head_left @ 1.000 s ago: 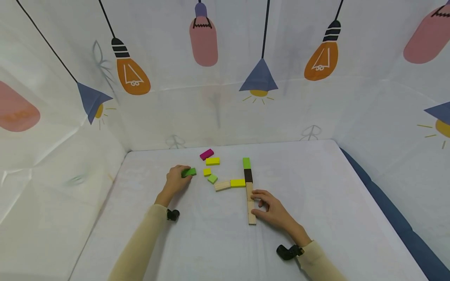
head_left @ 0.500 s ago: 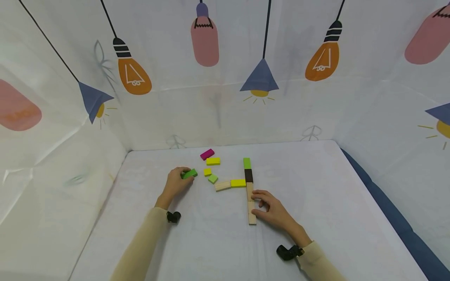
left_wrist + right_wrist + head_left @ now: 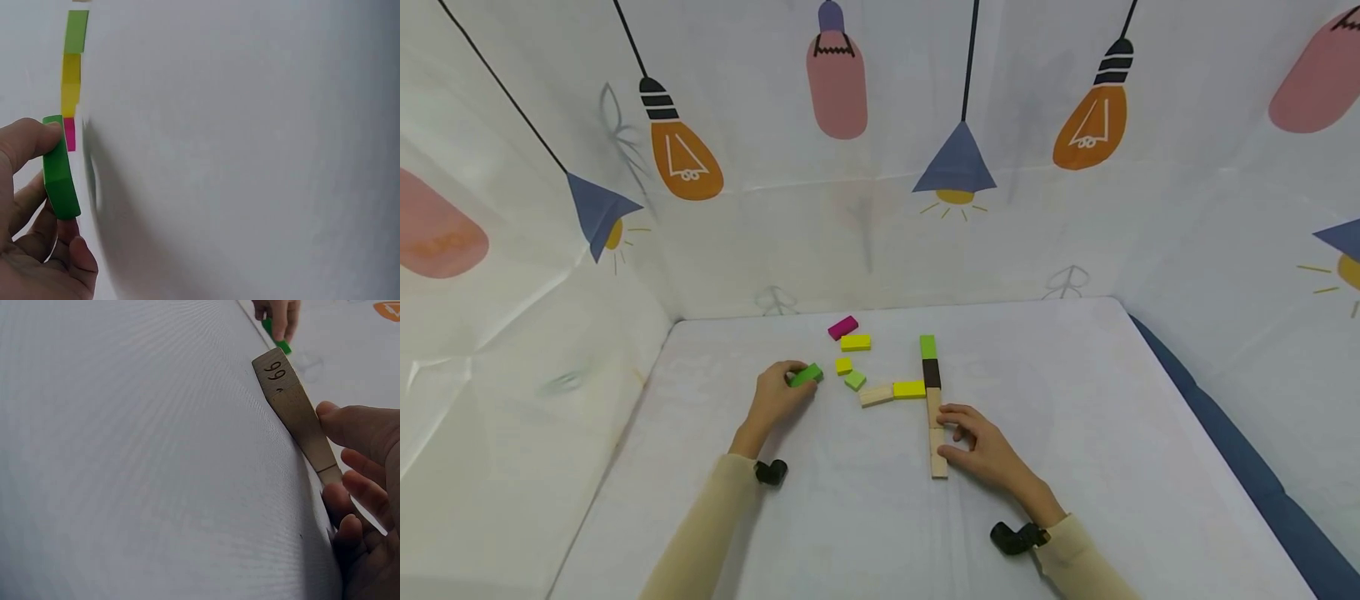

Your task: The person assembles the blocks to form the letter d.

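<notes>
In the head view my left hand [image 3: 777, 395] pinches a green wooden block [image 3: 807, 375] between thumb and fingers; the left wrist view shows the thumb on one end of it. My right hand [image 3: 987, 451] rests on the right, its relaxed fingertips right at the side of a line of blocks. That line runs from a light green block [image 3: 928, 347] through a dark brown block [image 3: 931, 373] to two plain wooden blocks [image 3: 938, 454]. The near one carries a printed number in the right wrist view. Joining the line from the left is a yellow block [image 3: 909, 389].
Beside that yellow block lies another plain wooden block [image 3: 877, 396]. Farther back are a small light green block [image 3: 855, 381], a small yellow block [image 3: 844, 366], a longer yellow block [image 3: 855, 342] and a magenta block [image 3: 843, 327]. A white cloth [image 3: 820, 517] covers the table.
My left hand has shifted slightly to the right and nearer, turning the green block to a steeper slant. The right hand and the line of blocks stay in place.
</notes>
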The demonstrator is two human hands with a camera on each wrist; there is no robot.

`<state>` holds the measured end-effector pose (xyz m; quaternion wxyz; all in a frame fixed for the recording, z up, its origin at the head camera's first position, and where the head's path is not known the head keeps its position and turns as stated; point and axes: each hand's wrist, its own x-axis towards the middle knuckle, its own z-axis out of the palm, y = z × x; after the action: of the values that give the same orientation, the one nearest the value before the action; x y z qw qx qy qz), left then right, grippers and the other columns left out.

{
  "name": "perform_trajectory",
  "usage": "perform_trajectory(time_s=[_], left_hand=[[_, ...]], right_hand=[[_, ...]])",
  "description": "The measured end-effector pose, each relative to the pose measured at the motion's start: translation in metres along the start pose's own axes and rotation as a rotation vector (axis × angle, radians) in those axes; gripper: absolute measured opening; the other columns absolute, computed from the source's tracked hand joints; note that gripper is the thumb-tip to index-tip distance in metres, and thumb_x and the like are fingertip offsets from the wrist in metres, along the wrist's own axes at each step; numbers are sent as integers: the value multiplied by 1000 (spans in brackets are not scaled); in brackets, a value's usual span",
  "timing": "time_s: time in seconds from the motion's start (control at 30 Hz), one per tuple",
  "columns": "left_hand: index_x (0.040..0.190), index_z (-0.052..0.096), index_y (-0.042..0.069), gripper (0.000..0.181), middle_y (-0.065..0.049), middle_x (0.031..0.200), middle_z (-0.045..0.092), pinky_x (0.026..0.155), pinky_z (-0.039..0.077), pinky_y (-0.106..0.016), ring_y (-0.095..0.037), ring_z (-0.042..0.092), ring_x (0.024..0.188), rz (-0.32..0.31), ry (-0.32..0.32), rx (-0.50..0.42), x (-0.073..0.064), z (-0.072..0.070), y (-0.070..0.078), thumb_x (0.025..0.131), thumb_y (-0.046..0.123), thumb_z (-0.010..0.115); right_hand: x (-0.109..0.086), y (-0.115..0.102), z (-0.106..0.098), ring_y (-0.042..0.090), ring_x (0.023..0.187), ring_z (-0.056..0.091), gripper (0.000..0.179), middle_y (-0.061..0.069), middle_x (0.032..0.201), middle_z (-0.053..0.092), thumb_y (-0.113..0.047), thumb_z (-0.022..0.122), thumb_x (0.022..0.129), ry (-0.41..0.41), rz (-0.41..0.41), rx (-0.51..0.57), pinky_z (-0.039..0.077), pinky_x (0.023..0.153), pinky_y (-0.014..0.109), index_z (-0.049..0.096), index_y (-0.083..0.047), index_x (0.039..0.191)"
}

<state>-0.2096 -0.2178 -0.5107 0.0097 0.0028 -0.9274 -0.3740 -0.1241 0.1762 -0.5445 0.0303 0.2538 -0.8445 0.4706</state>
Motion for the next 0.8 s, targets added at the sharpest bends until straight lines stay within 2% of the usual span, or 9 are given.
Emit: perform_trajectory(time_s=[0.2,0.53,0.67,0.8], left_hand=[[124,69,2,44,-20,121,68,79,53,-37,-28,60,96,-30,12,-25,-11,-1,9,89,26,78],[122,71,3,42,-17,120,69,70,51,-28,-25,59,91,-90,33,-62,-28,3,21,88,26,80],[121,71,3,41,-17,118,70,71,49,-27,-25,59,91,-83,47,-69,-32,7,24,87,24,81],[120,71,2,40,-17,117,70,73,50,-29,-25,60,92,-110,49,-81,-38,12,29,87,23,81]], right_hand=[[0,0,-1,16,88,58,46,16,140,60,-14,84,86,-5,8,-3,47,67,21,68,-2,127],[2,0,-1,19,89,59,46,16,140,60,-14,84,86,-15,18,2,46,68,21,68,-3,128],[2,0,-1,19,88,58,46,16,140,60,-14,84,86,-14,16,1,46,67,21,68,-2,127],[2,0,0,17,88,58,46,16,140,60,-14,84,86,-10,19,6,46,67,21,68,-3,127]])
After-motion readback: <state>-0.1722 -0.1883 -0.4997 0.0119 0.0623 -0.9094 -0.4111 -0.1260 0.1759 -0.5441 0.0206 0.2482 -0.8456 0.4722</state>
